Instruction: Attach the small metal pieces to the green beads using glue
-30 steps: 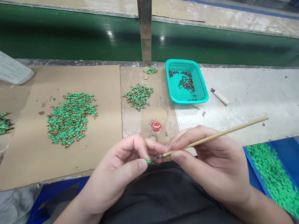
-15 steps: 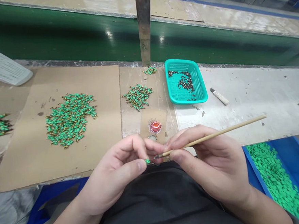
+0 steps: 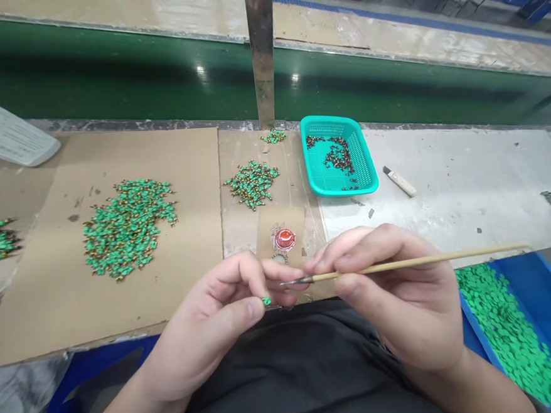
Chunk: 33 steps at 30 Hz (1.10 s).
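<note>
My left hand [image 3: 217, 324] pinches a tiny green piece [image 3: 266, 301] between thumb and forefinger; its exact kind is too small to make out. My right hand [image 3: 400, 305] holds a thin paintbrush [image 3: 430, 260] with a pale wooden handle, almost level. The brush's dark tip points left, a little above and to the right of the green piece, apart from it. Fingers of both hands come together behind the tip. Just beyond the hands, a small round dish of red liquid [image 3: 285, 238] sits on a cardboard scrap, beside a small pale disc [image 3: 279, 259].
Piles of green-and-gold pieces [image 3: 128, 229] [image 3: 254, 184] lie on the cardboard. A turquoise basket [image 3: 372, 178] holds small dark pieces. To its right lies a short flat brush [image 3: 400, 181]. A blue tray [image 3: 540, 288] at lower right contains many green pieces. A metal post [image 3: 262, 56] stands behind.
The paintbrush tip has drawn back slightly from the green piece, and its handle has tilted down to nearly level. My right hand has shifted slightly right; the left still pinches the piece.
</note>
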Available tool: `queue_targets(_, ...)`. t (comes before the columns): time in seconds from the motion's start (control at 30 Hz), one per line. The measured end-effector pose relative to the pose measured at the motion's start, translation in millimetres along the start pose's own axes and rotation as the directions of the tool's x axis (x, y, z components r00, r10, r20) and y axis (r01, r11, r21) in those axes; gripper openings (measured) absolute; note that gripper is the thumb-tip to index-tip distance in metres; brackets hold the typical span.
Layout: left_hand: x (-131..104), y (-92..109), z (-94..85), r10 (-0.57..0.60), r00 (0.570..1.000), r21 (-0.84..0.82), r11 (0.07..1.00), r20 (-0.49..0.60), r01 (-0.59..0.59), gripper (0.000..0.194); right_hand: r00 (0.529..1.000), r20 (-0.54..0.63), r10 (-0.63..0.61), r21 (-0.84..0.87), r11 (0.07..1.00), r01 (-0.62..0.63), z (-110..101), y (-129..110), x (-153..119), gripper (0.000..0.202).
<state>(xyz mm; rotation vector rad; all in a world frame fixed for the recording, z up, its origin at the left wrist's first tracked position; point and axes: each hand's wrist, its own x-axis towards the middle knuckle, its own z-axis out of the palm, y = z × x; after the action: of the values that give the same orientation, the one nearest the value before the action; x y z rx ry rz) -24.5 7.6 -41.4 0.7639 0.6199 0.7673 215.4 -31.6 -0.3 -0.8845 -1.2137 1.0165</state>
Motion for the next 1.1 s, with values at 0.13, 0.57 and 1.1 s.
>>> queue_targets(0.13,1.2,-2.3,-13.1,-0.016,0.997,0.059,0.998,-0.071,0.021,0.022,0.977,-0.13,-0.17,-0.059,0.985,0.163,-19.7,1.9,19.3,0.015)
queue_targets(0.57,1.0,-3.1,-12.3,-0.027,0.97,0.117,0.992,-0.24,0.057,0.04,0.955,0.196,0.224,-0.945,0.305,0.122,-111.2,66.5,185.0,0.024)
queue_targets(1.1,-2.0,-10.9,-28.7,0.019,0.981,0.115,0.993,-0.191,0.003,0.033,0.821,0.311,0.479,-0.939,0.021,0.343,-112.6,86.4,221.2,0.021)
